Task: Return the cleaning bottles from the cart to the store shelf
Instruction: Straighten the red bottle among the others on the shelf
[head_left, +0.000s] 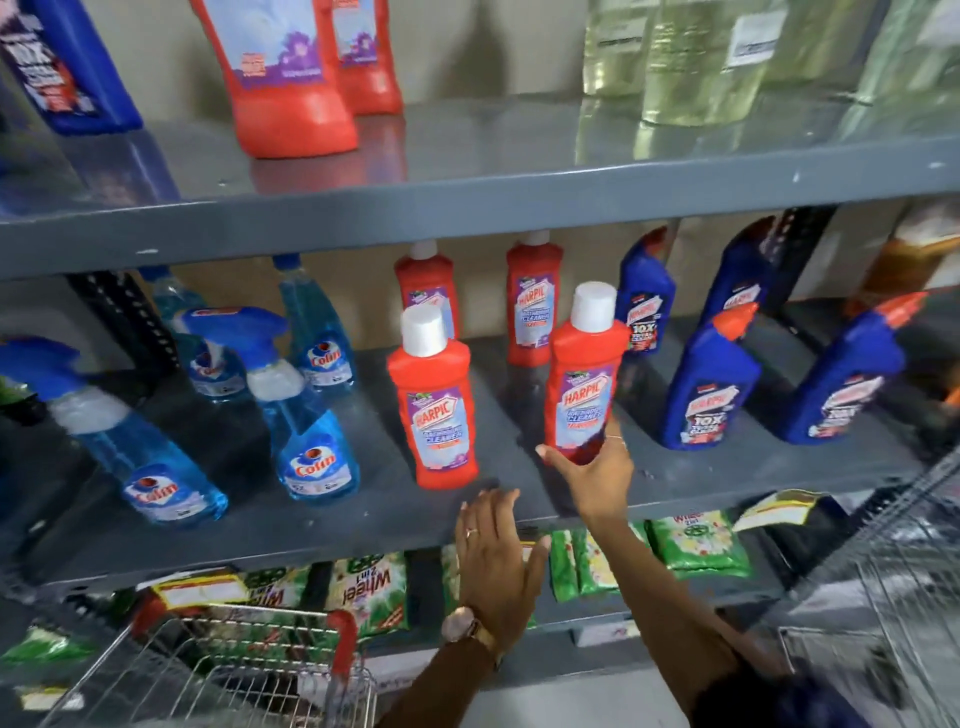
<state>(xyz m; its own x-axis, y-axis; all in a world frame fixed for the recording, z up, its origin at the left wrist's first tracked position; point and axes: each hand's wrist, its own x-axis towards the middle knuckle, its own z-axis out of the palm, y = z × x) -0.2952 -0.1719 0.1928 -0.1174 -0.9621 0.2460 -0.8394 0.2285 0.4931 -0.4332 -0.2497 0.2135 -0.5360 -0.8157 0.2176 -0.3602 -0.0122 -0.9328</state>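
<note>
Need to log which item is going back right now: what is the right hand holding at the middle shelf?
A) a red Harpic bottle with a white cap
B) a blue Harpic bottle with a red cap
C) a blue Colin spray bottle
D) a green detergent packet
A: the right hand grips the base of the red Harpic bottle, white cap on top, at the middle shelf.

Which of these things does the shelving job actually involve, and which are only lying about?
Part of the job:
- red white-capped Harpic bottle, held by the right hand
- grey metal middle shelf
- wire shopping cart with red corner
- left hand, open

Just lying about:
- green Wheel detergent packets below
- pale yellow liquid bottles above
</note>
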